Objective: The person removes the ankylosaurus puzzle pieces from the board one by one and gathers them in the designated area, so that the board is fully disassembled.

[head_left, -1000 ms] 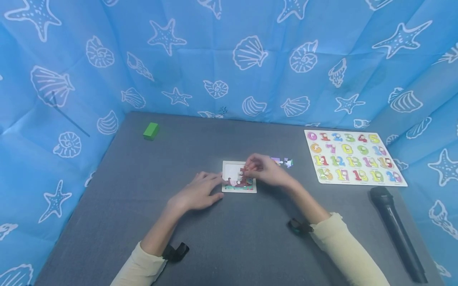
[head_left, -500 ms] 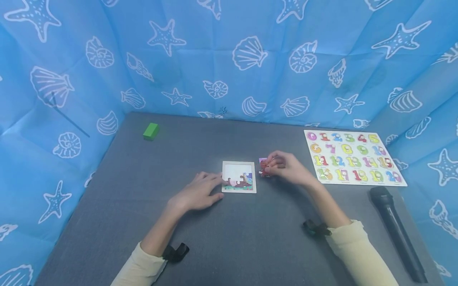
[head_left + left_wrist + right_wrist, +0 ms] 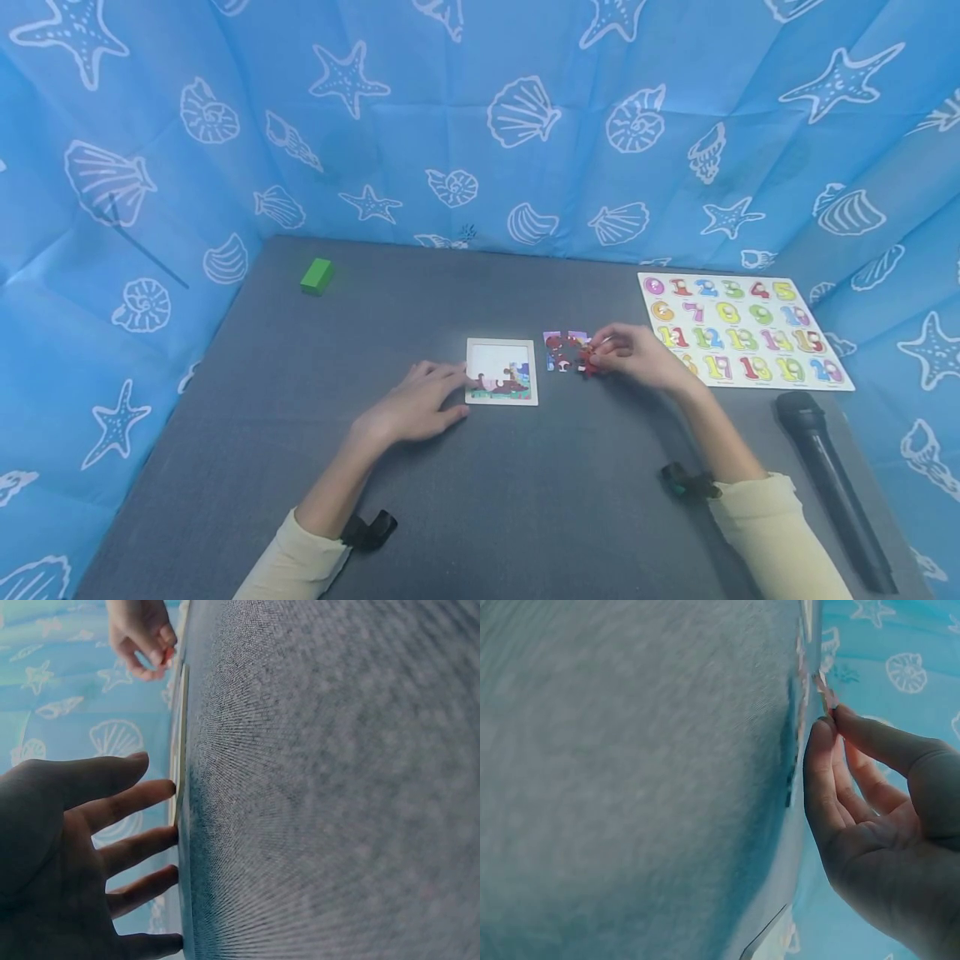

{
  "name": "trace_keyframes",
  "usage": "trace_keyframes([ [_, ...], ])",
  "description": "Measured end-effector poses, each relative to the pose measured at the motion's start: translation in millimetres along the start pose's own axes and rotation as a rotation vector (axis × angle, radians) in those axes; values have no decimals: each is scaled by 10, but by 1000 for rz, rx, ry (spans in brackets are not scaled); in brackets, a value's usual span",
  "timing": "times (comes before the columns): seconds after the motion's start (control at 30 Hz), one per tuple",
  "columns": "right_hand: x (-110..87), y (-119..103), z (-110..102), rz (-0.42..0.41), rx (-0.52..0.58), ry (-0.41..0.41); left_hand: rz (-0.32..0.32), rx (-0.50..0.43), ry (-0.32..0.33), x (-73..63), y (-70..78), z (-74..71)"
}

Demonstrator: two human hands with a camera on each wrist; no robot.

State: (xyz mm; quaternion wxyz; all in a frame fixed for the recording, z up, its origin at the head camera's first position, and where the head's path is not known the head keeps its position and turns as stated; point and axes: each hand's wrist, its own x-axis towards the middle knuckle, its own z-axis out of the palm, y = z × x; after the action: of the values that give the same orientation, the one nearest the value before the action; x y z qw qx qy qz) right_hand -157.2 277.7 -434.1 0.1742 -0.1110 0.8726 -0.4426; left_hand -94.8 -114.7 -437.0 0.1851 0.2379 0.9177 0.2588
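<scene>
Piece pinched between thumb and fingertips of right hand, just beside loose pieces, right of frame. Left hand spread, fingertips at frame's left edge, gripping nothing. Best: grip lightly, hold level, nudge nothing.

blue curtain w/ white shells & starfish, creased, hangs from 9 o'clock thru 12 to 3; grey table, woven top, ctr down to 6.
</scene>
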Motion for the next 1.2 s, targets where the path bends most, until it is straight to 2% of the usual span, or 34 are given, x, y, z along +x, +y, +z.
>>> trace_keyframes([
  [0.13,1,45,2,12,0,-6,3,4,-3,2,-1,-8],
  [0.3,11,67,35,-16,5,-11,16,26,-3,14,-12,2],
  [0.47,22,55,73,-44,-54,24,13,21,-7,11,-3,-8],
  [0.73,38,1,120,-4,-103,54,-1,20,-6,1,9,-6],
  [1.03,32,-68,143,27,-213,98,-3,-10,1,-9,25,-5],
  [1.2,50,-51,149,26,-216,111,1,-10,2,-5,28,-4],
])
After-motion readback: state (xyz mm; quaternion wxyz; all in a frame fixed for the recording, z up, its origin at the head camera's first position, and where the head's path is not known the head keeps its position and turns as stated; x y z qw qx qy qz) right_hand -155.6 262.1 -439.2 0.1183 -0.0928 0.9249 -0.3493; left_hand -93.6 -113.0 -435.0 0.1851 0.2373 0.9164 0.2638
